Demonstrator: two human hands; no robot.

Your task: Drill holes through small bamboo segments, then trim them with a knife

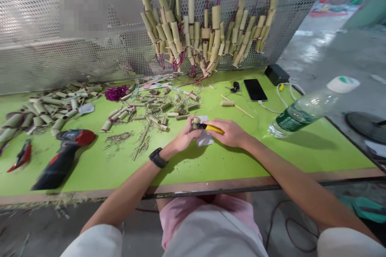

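From where I stand I can't read a single word or number. The clear plastic bottle wears a green label with pale marks like lettering, too small and blurred to make out, and its white cap carries a green mark, equally unreadable.

Left arm and right arm are reaching forward, angling inward from spread elbows. Left hand is gripping, fingers curling, thumb pointing rightward. Right hand is also gripping, back facing up, fingers pointing toward the left.
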